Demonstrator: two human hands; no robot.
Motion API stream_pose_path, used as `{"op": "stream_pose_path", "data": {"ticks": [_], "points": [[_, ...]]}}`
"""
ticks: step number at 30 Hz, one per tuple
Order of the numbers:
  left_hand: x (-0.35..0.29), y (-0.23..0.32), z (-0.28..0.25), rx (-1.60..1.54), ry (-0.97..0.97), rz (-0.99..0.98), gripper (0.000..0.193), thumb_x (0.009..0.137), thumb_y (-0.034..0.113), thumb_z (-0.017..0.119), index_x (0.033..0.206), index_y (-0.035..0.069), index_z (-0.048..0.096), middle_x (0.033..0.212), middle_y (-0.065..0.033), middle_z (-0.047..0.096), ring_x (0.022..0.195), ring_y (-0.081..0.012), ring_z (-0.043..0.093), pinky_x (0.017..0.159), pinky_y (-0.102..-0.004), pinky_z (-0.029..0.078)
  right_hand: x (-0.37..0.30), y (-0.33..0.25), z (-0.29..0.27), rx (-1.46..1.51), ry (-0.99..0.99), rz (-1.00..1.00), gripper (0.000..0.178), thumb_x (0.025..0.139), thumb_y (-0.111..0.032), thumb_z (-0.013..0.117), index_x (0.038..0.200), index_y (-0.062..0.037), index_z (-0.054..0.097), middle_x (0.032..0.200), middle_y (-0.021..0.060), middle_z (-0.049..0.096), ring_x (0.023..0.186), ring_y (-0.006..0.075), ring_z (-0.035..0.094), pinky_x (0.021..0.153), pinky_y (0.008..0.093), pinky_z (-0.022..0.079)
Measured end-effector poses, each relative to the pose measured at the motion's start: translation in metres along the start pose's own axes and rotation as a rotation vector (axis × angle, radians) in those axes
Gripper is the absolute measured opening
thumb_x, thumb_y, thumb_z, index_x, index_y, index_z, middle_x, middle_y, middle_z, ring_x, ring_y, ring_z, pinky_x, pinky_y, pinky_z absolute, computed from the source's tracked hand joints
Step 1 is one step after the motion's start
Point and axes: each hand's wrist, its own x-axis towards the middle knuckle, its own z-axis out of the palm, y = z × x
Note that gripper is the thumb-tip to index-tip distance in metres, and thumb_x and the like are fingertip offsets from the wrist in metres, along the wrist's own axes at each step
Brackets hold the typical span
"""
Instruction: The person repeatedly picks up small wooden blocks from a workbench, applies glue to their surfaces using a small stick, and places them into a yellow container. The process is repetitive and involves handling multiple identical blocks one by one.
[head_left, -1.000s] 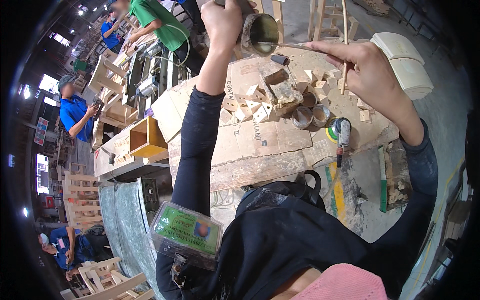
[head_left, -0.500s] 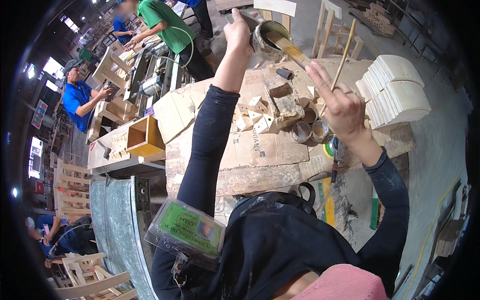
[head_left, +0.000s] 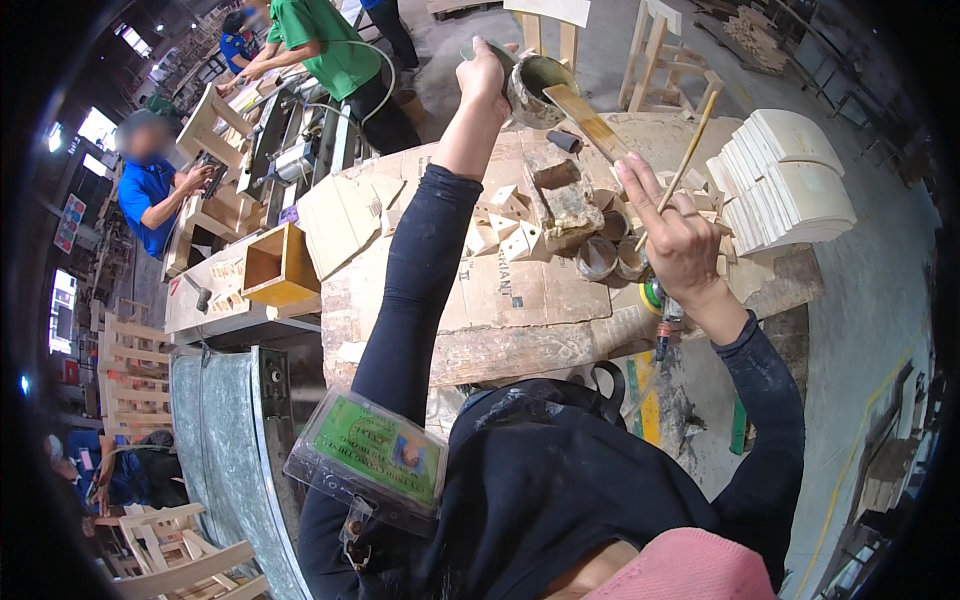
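Note:
Beyond the far edge of the worktable, my left hand (head_left: 483, 78) is closed around a stained round can (head_left: 532, 97) tipped with its mouth toward the right. A grey-green flat piece (head_left: 474, 48) shows by its fingertips; whether the hand grips it too, I cannot tell. My right hand (head_left: 684, 240) is closed on a flat wooden stick (head_left: 592, 125), its stained far end at the can's mouth. A thin round stick (head_left: 691, 150) passes between the same hand's fingers, pointing up. What is inside the can is mostly in shadow.
Cardboard (head_left: 520, 300) covers the worktable. Small drilled wooden blocks (head_left: 508, 203), a crusted tray (head_left: 565, 195), a dark cylinder (head_left: 564, 141) and small cups (head_left: 597, 259) lie between my arms. Curved wooden panels (head_left: 790, 190) are stacked at right. Co-workers (head_left: 148, 190) stand at left.
The flat stick's end has come from deeper inside the can up to its rim. My right hand has shifted slightly left and down, still holding both sticks. The left hand keeps the can.

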Motion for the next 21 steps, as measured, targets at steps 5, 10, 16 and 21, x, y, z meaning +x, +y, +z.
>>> {"op": "stream_pose_path", "data": {"ticks": [5, 10, 16, 21], "points": [[0.02, -0.018, -0.009, -0.124, 0.107, -0.016, 0.054, 0.102, 0.038, 0.029, 0.108, -0.01, 0.053, 0.1, -0.0186, 0.066, 0.082, -0.0275, 0.066, 0.072, -0.0412, 0.058, -0.003, 0.001, 0.007, 0.007, 0.01, -0.009, 0.061, 0.069, 0.001, 0.053, 0.128, -0.0136, 0.059, 0.126, 0.001, 0.06, 0.051, 0.0121, 0.049, 0.051, 0.0222, 0.049], [0.039, -0.023, -0.023, -0.12, 0.084, -0.053, 0.05, 0.102, 0.038, 0.027, 0.115, -0.007, 0.047, 0.1, -0.0176, 0.065, 0.083, -0.0294, 0.066, 0.072, -0.0447, 0.058, -0.006, 0.002, 0.01, 0.01, 0.009, 0.001, 0.06, 0.07, 0.0, 0.054, 0.128, -0.015, 0.059, 0.126, 0.0009, 0.061, 0.052, 0.0111, 0.051, 0.051, 0.0223, 0.049], [0.093, -0.004, -0.055, -0.289, 0.049, 0.025, 0.053, 0.101, 0.04, 0.022, 0.12, -0.004, 0.045, 0.111, -0.0189, 0.06, 0.096, -0.033, 0.063, 0.082, -0.0518, 0.054, -0.031, 0.001, 0.031, 0.07, -0.029, -0.111, 0.056, 0.073, -0.001, 0.056, 0.126, -0.0183, 0.061, 0.11, -0.0011, 0.068, 0.056, 0.0126, 0.056, 0.051, 0.023, 0.051], [0.081, 0.031, -0.048, -0.095, 0.118, 0.211, 0.065, 0.1, 0.048, 0.015, 0.126, -0.003, 0.045, 0.125, -0.0213, 0.054, 0.111, -0.0392, 0.055, 0.096, -0.0587, 0.044, -0.068, 0.027, 0.038, 0.2, -0.207, 0.371, 0.044, 0.086, -0.001, 0.053, 0.126, -0.0184, 0.06, 0.108, 0.0015, 0.069, 0.057, 0.0093, 0.056, 0.054, 0.0211, 0.049]]}}
